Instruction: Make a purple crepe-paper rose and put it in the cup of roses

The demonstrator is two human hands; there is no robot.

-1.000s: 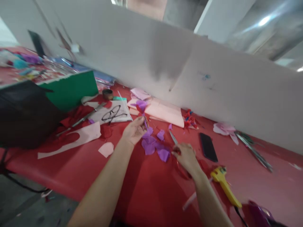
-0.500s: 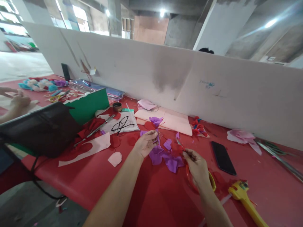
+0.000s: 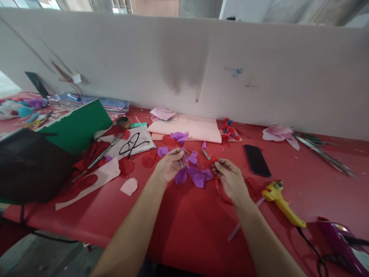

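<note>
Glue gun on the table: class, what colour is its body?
Yellow; the glue gun shows best in head view.

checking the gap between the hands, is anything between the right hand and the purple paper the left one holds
Nothing visible does. The right hand, holding red-handled scissors, sits apart from the left hand and its purple paper; only loose purple scraps lie flat on the red table below the gap.

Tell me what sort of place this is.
Probably a paper-craft workbench in a workshop: the left hand pinches one of the cut purple paper pieces, the right hand holds red-handled scissors, and a yellow glue gun lies on the red table.
</note>
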